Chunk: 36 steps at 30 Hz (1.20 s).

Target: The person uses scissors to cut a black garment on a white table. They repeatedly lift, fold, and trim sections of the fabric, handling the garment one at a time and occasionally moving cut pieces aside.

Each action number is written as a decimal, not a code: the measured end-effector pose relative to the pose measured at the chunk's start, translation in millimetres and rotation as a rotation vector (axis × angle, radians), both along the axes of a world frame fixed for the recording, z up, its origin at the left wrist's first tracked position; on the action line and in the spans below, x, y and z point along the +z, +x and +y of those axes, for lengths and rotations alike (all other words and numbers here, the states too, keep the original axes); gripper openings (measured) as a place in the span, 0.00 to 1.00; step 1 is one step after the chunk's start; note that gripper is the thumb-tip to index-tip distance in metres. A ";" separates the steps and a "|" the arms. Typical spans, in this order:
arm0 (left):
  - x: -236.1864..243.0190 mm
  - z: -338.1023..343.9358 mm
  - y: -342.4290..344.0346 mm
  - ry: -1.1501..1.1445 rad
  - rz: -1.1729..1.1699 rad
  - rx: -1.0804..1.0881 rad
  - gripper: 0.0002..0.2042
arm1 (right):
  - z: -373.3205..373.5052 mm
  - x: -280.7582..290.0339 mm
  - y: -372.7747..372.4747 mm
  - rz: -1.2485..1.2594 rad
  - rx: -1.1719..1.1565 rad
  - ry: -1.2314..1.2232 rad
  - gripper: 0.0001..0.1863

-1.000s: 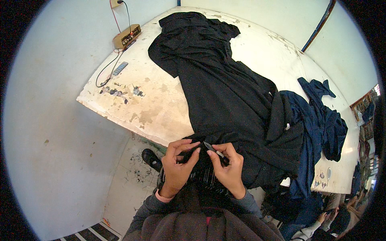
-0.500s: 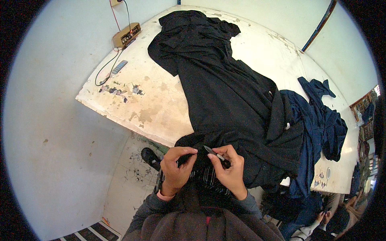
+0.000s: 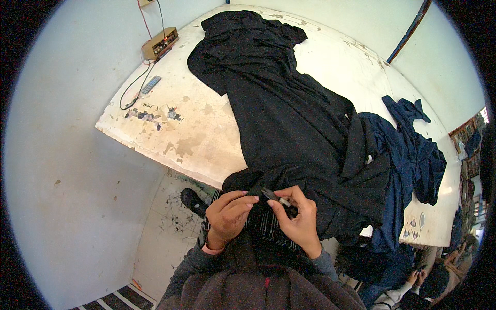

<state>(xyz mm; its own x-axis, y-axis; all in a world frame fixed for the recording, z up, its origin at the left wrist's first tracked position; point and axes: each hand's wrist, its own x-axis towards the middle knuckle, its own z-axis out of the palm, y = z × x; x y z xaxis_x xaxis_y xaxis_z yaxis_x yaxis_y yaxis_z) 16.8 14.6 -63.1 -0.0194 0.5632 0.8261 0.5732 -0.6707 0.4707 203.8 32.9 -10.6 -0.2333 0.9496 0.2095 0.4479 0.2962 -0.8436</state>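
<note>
In the head view, the right hand (image 3: 299, 221) clamps a small dark cutter (image 3: 269, 194) between thumb and fingers, probably for fine control. The left hand's (image 3: 227, 217) fingers bunch beside it; whether they pinch the black garment (image 3: 294, 124), which the table (image 3: 206, 137) largely supports, one cannot tell.

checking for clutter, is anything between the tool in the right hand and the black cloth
Nothing visible does: the small pointed tool in the right hand shows over the black cloth, the left hand beside the tool's tip.
</note>
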 end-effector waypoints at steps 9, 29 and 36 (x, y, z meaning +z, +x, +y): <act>-0.2 1.5 4.0 -0.022 -0.117 -0.009 0.19 | -0.5 -13.2 -0.8 0.103 0.015 -0.004 0.10; 44.1 -8.8 10.1 -0.883 -1.051 -0.393 0.23 | -2.2 -5.8 -9.0 0.150 -0.030 0.110 0.12; 42.9 -11.4 11.8 -0.884 -1.033 -0.402 0.24 | 0.0 2.1 -11.5 -0.087 -0.060 0.439 0.09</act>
<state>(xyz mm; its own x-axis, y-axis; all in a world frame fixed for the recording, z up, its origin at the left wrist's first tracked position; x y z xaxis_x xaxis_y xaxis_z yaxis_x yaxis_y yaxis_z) 28.6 3.2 -20.2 -0.1056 0.9909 -0.0833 -0.4388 0.0288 0.8981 192.3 32.9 -8.6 -0.2149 0.7878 0.5772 0.5391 0.5885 -0.6026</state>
